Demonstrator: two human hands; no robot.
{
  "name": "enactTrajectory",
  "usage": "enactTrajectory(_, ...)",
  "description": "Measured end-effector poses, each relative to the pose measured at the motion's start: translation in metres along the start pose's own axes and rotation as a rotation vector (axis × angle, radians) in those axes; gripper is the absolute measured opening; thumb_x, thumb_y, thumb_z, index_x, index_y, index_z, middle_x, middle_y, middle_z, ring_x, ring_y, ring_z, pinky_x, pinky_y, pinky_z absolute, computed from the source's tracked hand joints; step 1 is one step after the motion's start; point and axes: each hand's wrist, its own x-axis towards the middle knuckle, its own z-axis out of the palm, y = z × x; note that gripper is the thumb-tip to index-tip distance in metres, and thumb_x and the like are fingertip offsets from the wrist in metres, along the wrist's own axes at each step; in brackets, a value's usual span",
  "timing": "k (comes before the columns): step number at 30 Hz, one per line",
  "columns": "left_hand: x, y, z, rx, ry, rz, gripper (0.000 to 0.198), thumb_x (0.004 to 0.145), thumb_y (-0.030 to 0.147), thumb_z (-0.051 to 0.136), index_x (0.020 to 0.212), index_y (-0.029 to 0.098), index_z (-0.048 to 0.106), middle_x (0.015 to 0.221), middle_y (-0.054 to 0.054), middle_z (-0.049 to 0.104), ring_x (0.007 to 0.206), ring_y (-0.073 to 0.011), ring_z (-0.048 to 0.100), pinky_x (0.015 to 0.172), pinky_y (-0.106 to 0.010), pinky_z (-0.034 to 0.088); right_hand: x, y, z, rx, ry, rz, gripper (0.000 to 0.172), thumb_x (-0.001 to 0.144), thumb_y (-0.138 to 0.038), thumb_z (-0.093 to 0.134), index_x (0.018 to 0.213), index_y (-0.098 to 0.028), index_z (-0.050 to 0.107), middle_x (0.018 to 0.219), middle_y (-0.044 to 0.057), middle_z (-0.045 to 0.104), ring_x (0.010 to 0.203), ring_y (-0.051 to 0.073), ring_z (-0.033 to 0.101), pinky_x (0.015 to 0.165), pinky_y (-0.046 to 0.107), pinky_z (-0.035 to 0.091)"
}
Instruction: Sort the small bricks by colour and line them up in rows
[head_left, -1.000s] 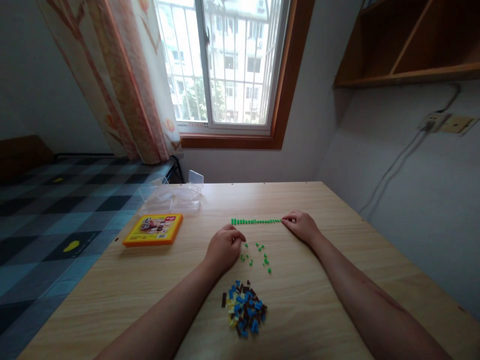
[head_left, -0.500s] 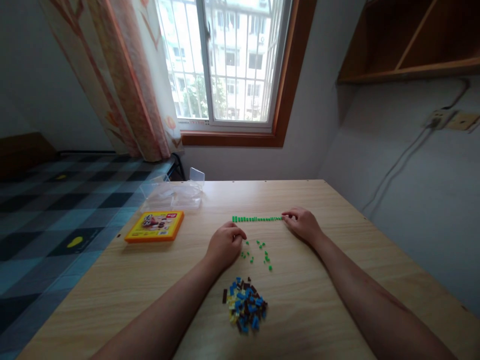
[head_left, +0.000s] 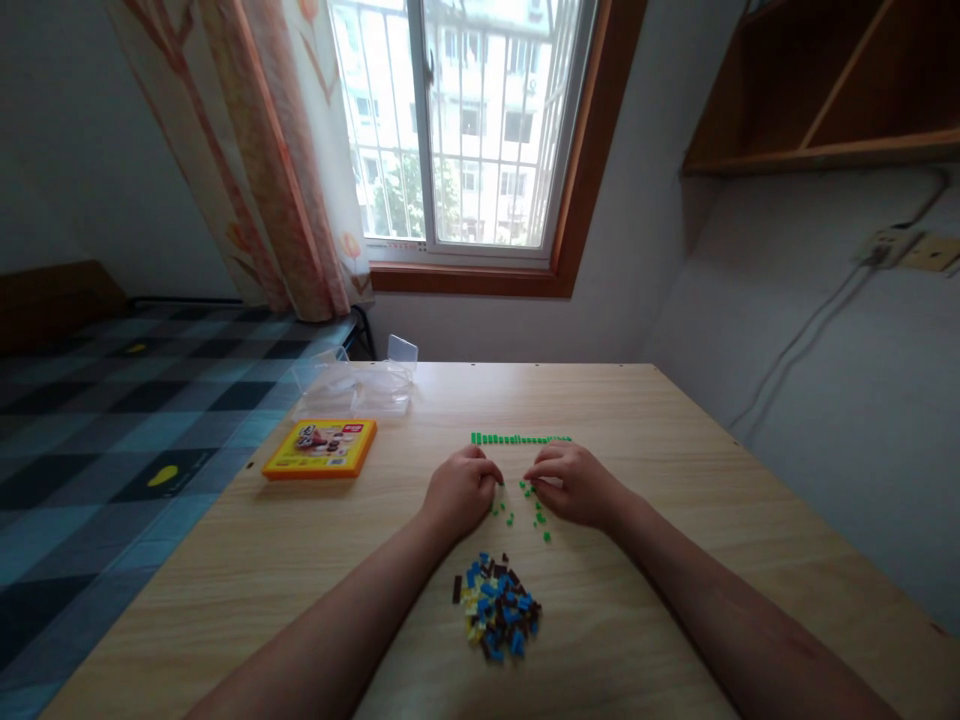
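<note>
Green loose pieces (head_left: 540,518) lie beside left hand (head_left: 463,492) and right hand (head_left: 574,485), nearside of the green row (head_left: 517,440); fingers curl, I can't tell if either pinches anything; I'd keep fingertips light, sparing the row.

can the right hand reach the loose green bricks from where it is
Very likely yes. The right hand is beside the loose green bricks, and the left hand, on their other side, doesn't seem to block it.
</note>
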Motion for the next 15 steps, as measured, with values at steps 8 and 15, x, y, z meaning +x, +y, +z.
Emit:
enactTrajectory(8, 0.0023, 0.0004, 0.0013, -0.015, 0.024, -0.031, 0.025, 0.086, 0.018, 0.058, 0.099, 0.024, 0.079, 0.099, -0.005, 0.070, 0.084, -0.0179, 0.064, 0.081, -0.031, 0.050, 0.0045, -0.0025, 0.0065, -0.086, -0.004, -0.001, 0.015, 0.091, -0.021, 0.064, 0.080, -0.022, 0.074, 0.077, 0.004, 0.069, 0.076, 0.019, 0.058, 0.073, 0.032, 0.042)
enactTrajectory(15, 0.0009, 0.0003, -0.0004, 0.012, -0.024, 0.009, 0.025, 0.081, 0.013, 0.060, 0.086, 0.026, 0.081, 0.090, -0.003, 0.069, 0.084, -0.0176, 0.063, 0.080, -0.030, 0.050, 0.0027, -0.0052, 0.0050, -0.087, -0.003, -0.001, 0.017, 0.091, -0.024, 0.062, 0.078, -0.022, 0.073, 0.084, 0.004, 0.067, 0.077, 0.018, 0.057, 0.074, 0.032, 0.040)
